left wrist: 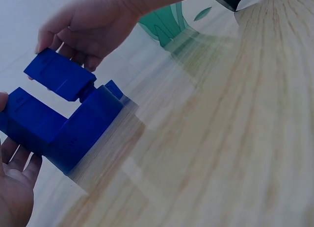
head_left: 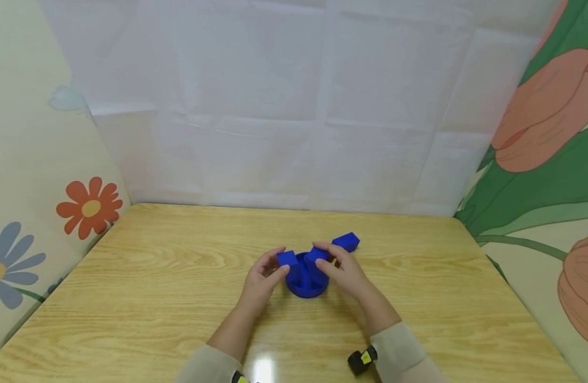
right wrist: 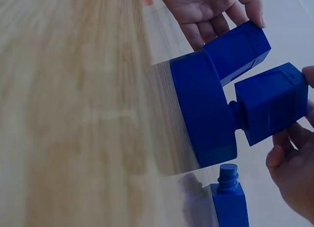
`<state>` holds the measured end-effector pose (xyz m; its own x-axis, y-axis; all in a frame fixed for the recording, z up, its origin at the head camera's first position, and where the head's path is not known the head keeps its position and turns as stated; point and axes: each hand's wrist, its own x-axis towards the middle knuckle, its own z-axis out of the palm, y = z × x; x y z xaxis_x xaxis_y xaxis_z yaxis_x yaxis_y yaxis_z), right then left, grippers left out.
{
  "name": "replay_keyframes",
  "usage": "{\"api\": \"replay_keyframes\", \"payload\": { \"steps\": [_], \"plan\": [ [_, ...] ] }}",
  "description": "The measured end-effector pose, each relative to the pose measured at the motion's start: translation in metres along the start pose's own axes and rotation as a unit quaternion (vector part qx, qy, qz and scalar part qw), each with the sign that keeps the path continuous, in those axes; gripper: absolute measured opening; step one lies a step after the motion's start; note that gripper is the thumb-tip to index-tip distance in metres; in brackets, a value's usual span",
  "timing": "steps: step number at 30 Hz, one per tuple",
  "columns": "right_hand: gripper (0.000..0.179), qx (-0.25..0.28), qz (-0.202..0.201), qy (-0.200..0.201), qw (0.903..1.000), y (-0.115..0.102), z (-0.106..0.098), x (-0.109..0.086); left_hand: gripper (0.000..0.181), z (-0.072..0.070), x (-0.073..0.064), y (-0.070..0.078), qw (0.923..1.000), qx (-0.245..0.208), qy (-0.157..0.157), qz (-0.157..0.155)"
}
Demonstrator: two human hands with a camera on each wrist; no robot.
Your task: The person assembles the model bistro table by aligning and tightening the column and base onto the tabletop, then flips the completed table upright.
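Observation:
A round blue holder point(head_left: 307, 292) with dividers inside sits on the table between both hands. My left hand point(head_left: 257, 282) pinches a blue block-shaped bottle point(head_left: 287, 259) between thumb and fingers at the holder's left side; its lower end is hidden by the holder's wall. With thumb and fingers, my right hand point(head_left: 349, 274) grips a second blue bottle point(right wrist: 272, 103), neck downward and tilted, over the right part of the holder. Its narrow neck point(right wrist: 237, 115) shows at the rim; whether it touches I cannot tell. Both hands also appear in the left wrist view.
A third blue bottle point(head_left: 347, 242) lies on the wooden table point(head_left: 179, 266) beyond my right hand, its threaded neck point(right wrist: 228, 177) visible in the right wrist view. A white cloth point(head_left: 274, 106) hangs behind the table, with flower-patterned panels point(head_left: 90, 207) at the sides.

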<state>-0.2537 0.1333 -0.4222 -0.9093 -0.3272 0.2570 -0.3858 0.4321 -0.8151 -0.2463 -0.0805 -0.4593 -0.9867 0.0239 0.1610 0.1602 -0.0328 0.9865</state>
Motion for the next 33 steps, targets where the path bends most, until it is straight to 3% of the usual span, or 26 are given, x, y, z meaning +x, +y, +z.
{"api": "replay_keyframes", "payload": {
  "steps": [6, 12, 20, 27, 33],
  "plan": [
    [0.042, 0.024, 0.022, -0.013, 0.9994, 0.003, -0.001, 0.005, 0.042, 0.000, 0.000, 0.000, 1.0000, 0.000, -0.002, -0.003],
    [0.044, 0.048, 0.071, 0.015, 0.9962, 0.006, 0.002, 0.009, 0.042, 0.001, 0.001, 0.001, 1.0000, 0.003, -0.001, -0.004],
    [0.035, 0.128, 0.046, 0.043, 0.9898, 0.013, 0.001, 0.007, 0.043, 0.002, 0.001, 0.000, 1.0000, -0.005, -0.001, -0.004],
    [0.030, 0.153, 0.078, 0.092, 0.9807, 0.017, 0.001, 0.003, 0.042, 0.002, -0.001, 0.001, 0.9999, -0.013, 0.002, -0.003],
    [0.034, 0.172, 0.091, 0.092, 0.9765, 0.021, 0.000, 0.000, 0.043, 0.002, -0.002, 0.002, 0.9998, -0.017, 0.002, -0.001]
  ]
}}
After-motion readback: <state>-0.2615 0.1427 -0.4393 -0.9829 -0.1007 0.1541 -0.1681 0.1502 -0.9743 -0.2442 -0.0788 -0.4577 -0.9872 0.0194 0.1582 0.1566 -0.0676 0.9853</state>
